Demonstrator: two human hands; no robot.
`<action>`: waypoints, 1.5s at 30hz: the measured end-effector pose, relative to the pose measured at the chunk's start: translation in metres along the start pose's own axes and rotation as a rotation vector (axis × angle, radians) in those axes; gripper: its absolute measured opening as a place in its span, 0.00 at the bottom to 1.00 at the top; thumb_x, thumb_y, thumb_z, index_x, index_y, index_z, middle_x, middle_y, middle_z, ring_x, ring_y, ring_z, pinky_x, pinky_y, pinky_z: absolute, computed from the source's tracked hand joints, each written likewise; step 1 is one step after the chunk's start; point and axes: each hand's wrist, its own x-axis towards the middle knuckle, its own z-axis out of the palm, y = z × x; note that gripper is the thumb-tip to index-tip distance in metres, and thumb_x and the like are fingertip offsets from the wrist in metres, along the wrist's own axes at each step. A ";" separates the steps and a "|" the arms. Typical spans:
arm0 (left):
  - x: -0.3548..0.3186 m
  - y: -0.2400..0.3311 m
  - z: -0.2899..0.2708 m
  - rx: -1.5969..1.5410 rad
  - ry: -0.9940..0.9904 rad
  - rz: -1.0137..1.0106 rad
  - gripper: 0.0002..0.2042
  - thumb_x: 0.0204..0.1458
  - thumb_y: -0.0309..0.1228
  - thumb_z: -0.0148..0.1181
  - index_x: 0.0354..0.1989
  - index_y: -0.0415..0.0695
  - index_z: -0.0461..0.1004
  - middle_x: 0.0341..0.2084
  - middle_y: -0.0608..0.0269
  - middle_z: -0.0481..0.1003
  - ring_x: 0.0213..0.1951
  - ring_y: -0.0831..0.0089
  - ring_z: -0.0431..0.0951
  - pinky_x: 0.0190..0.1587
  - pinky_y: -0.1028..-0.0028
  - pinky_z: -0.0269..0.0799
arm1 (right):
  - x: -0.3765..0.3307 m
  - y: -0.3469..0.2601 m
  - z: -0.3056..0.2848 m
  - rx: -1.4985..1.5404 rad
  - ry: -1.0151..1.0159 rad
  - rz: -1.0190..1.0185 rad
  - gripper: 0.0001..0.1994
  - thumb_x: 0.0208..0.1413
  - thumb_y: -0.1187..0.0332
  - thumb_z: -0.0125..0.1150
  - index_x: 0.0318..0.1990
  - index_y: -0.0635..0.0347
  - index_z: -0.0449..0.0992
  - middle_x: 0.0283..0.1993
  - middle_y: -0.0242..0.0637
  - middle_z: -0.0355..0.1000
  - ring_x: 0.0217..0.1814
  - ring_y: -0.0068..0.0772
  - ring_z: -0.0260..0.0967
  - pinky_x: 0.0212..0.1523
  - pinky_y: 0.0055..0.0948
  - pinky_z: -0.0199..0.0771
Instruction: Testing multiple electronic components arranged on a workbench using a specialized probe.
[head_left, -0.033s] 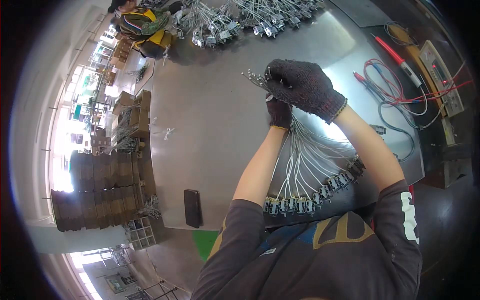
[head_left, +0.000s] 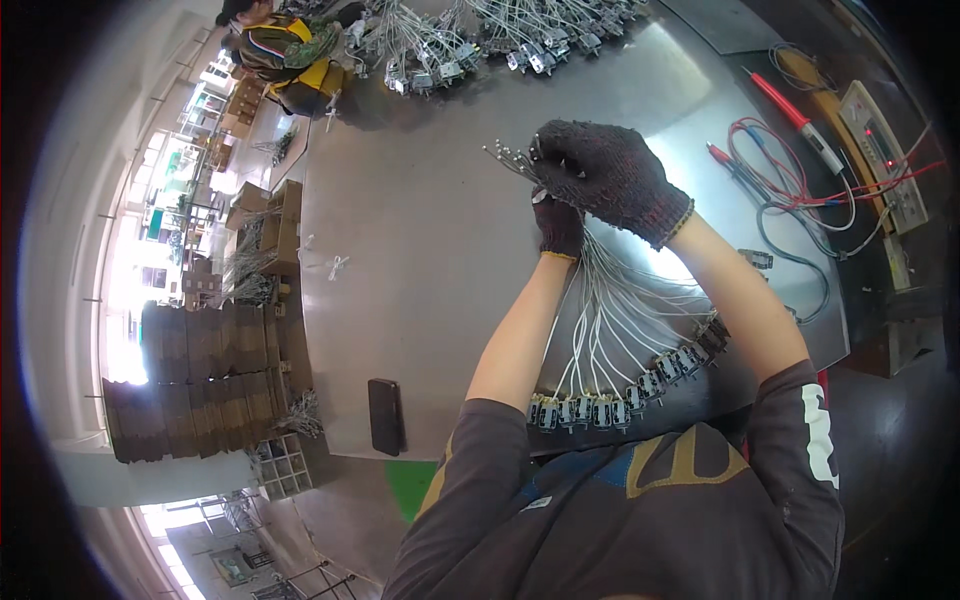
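Both my hands wear dark knitted gloves with yellow cuffs and meet over the middle of the metal table. My left hand (head_left: 558, 226) is closed around a bundle of thin white wires (head_left: 598, 300), its fingers mostly hidden under the other glove. Over it, my right hand (head_left: 618, 180) has its fingers curled and pressed together at the bundle's top, where bare wire ends (head_left: 508, 160) stick out to the left. Downward the wires fan out to a curved row of small grey-black metal-framed parts (head_left: 605, 411) along the table's near edge.
A black phone (head_left: 384, 416) lies at the near left. To the right are a red-and-white pen-shaped tool (head_left: 797, 122), looped red and blue leads (head_left: 770, 180) and a box with a red light (head_left: 880, 145). Similar wired parts (head_left: 430, 65) pile at the far edge, near another person (head_left: 290, 55).
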 end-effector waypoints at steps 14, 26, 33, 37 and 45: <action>-0.009 -0.037 0.001 0.193 0.005 -0.176 0.10 0.65 0.27 0.52 0.44 0.38 0.79 0.34 0.57 0.80 0.38 0.64 0.79 0.43 0.63 0.75 | -0.046 0.035 0.010 0.484 0.178 0.305 0.07 0.65 0.72 0.68 0.46 0.65 0.79 0.44 0.36 0.81 0.46 0.24 0.80 0.50 0.29 0.81; 0.004 -0.025 -0.011 0.227 -0.047 0.125 0.11 0.69 0.31 0.54 0.51 0.39 0.78 0.43 0.60 0.81 0.40 0.71 0.81 0.41 0.70 0.77 | -0.005 0.006 -0.007 0.347 0.030 0.030 0.14 0.60 0.57 0.73 0.48 0.52 0.84 0.39 0.35 0.82 0.35 0.32 0.79 0.41 0.33 0.81; -0.004 -0.034 -0.014 -0.020 0.147 -0.061 0.10 0.68 0.29 0.55 0.52 0.40 0.77 0.41 0.62 0.81 0.39 0.70 0.80 0.39 0.69 0.76 | 0.002 0.008 -0.016 0.416 -0.140 0.082 0.11 0.64 0.67 0.71 0.50 0.60 0.83 0.43 0.34 0.82 0.41 0.23 0.79 0.43 0.27 0.80; 0.021 -0.055 -0.076 0.280 0.039 0.033 0.07 0.68 0.32 0.57 0.46 0.43 0.77 0.32 0.68 0.79 0.34 0.75 0.77 0.35 0.69 0.73 | 0.014 0.007 0.011 0.539 -0.048 -0.020 0.12 0.65 0.68 0.70 0.51 0.62 0.81 0.41 0.33 0.80 0.41 0.21 0.77 0.44 0.27 0.79; -0.015 0.009 0.019 0.160 0.214 -0.166 0.13 0.67 0.39 0.61 0.30 0.49 0.71 0.21 0.74 0.69 0.24 0.82 0.68 0.26 0.73 0.63 | 0.005 0.023 -0.003 0.313 0.006 0.200 0.19 0.66 0.49 0.62 0.51 0.55 0.80 0.42 0.45 0.81 0.40 0.46 0.81 0.45 0.40 0.80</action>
